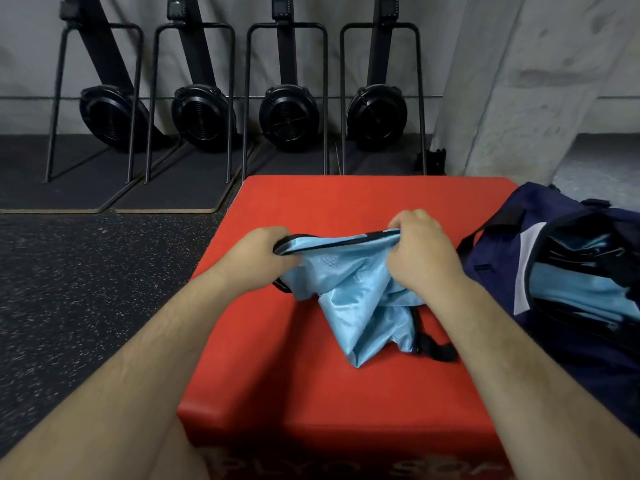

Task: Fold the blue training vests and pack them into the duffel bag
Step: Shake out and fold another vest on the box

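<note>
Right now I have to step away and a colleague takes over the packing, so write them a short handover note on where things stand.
Left grip: pinches the blue vest by its black-trimmed top edge, at the left end.
Right grip: pinches the same edge at the right end.
Blue vest: not yet folded, lifted at the top, with its lower part crumpled on the red box.
Duffel bag: open, right of the box, with light-blue fabric inside, apparently vests already packed.
Left to do: fold this vest and put it in the bag. No other loose vest shows.
</note>
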`<state>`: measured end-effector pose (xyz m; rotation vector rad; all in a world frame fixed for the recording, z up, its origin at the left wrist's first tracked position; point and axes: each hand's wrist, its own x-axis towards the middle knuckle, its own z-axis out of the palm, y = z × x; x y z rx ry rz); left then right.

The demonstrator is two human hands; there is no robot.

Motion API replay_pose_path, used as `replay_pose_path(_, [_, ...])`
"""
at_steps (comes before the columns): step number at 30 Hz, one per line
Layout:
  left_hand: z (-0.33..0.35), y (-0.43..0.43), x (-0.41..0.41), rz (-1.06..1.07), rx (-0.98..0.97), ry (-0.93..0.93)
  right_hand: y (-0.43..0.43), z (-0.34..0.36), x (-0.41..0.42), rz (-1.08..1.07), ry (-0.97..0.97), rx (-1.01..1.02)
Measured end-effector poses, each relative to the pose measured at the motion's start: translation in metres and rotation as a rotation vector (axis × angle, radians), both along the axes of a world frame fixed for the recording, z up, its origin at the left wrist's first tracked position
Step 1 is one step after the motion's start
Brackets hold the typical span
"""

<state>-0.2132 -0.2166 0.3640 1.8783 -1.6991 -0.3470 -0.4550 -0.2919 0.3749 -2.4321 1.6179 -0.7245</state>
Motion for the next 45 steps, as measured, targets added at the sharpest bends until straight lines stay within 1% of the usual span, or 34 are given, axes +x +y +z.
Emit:
replay_pose_path(1, [0.001,0.001,-0.005,-0.025,-0.013,0.016,0.006,0.000,0.003,0.055,0.024,-0.015])
replay_pose_path(3, [0.001,0.002,-0.015,-0.094,-0.042,0.059,0.019,0.002,0.014,0.301,0.000,-0.032])
replay_pose_path(4, [0.002,0.003,-0.020,-0.126,-0.059,0.091,0.023,0.002,0.020,0.410,-0.015,-0.007])
replay_pose_path(6, [0.003,0.005,-0.027,-0.177,-0.102,0.132,0.025,-0.002,0.029,0.501,-0.053,0.036])
replay_pose_path(8, [0.004,0.005,-0.029,-0.193,-0.147,0.152,0.022,-0.007,0.031,0.498,-0.132,0.052])
replay_pose_path(11, [0.000,0.003,-0.026,-0.154,-0.151,0.225,0.017,-0.004,0.026,0.464,-0.246,0.051])
replay_pose_path(14, [-0.006,-0.002,-0.024,-0.110,-0.155,0.156,0.014,0.001,0.021,0.415,-0.336,0.078])
replay_pose_path(17, [-0.007,-0.005,-0.029,-0.083,-0.183,0.179,0.017,0.003,0.016,0.403,-0.289,0.055])
replay_pose_path(19, [-0.005,-0.005,-0.037,-0.128,-0.213,0.167,0.023,0.004,0.017,0.443,-0.211,0.041])
replay_pose_path(21, [-0.004,-0.005,-0.046,-0.186,-0.245,0.154,0.026,0.006,0.022,0.486,-0.204,-0.011])
replay_pose_path(24, [-0.004,-0.005,-0.052,-0.205,-0.258,0.173,0.026,0.013,0.023,0.466,-0.300,-0.082])
replay_pose_path(28, [-0.012,-0.007,-0.054,-0.183,-0.197,0.171,0.031,0.024,0.013,0.426,-0.462,-0.088])
replay_pose_path(30, [-0.015,-0.009,-0.053,-0.146,-0.197,0.234,0.033,0.029,0.009,0.405,-0.529,-0.083])
replay_pose_path(32, [-0.013,-0.012,-0.052,-0.093,-0.213,0.259,0.033,0.033,0.004,0.365,-0.585,-0.098])
replay_pose_path(34, [-0.005,-0.014,-0.052,-0.051,-0.250,0.312,0.032,0.037,-0.002,0.324,-0.616,-0.114])
replay_pose_path(36, [0.008,-0.011,-0.054,-0.030,-0.297,0.383,0.032,0.042,-0.006,0.296,-0.610,-0.102])
replay_pose_path(40, [0.045,-0.002,-0.050,-0.084,-0.322,0.419,0.030,0.057,-0.005,0.291,-0.518,-0.152])
replay_pose_path(43, [0.078,0.000,-0.034,-0.067,-0.330,0.323,0.023,0.080,-0.002,0.240,-0.484,-0.179])
replay_pose_path(45, [0.100,0.002,-0.025,-0.089,-0.282,0.242,0.019,0.103,0.000,0.225,-0.448,-0.189])
